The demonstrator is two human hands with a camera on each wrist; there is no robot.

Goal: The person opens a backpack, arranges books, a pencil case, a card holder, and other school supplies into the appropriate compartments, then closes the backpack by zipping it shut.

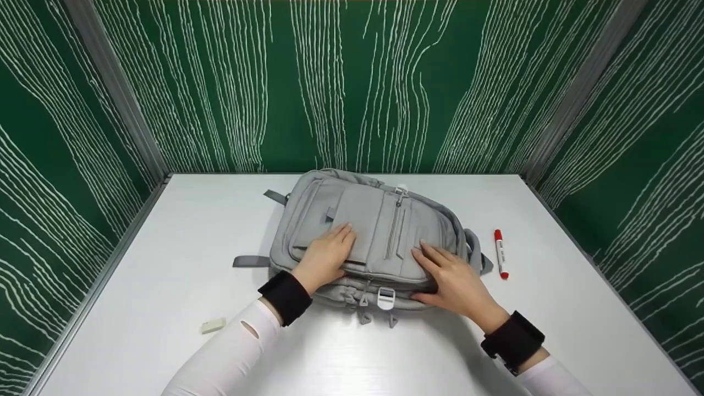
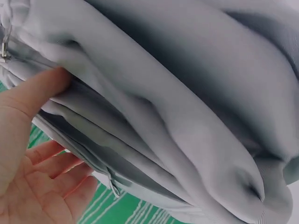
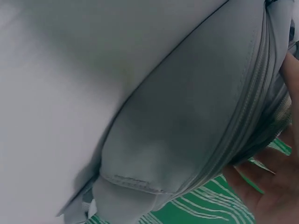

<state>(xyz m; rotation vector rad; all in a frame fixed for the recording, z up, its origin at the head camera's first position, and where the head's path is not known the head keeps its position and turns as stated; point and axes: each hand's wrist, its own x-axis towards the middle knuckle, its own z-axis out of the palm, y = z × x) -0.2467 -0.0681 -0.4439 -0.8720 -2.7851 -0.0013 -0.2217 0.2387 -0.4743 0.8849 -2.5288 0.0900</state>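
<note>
A grey backpack (image 1: 360,212) lies front side up and slanted on the white table. My left hand (image 1: 324,257) rests on its near edge, fingers straight over the front pocket. In the left wrist view the left thumb (image 2: 44,91) presses against the side folds near a zipper. Towards the backpack's right end, my right hand (image 1: 457,283) lies with spread fingers on the front panel and the thumb low along the near side. The right wrist view shows the bag's side panel (image 3: 177,107) and zipper, with the right hand partly cut off at the frame edge.
A red-capped marker (image 1: 501,254) lies right of the backpack. A small whitish block (image 1: 213,325), like an eraser, lies at the left front. Straps (image 1: 251,261) stick out at the bag's left. Green walls (image 1: 379,82) with white lines enclose the table (image 1: 181,231).
</note>
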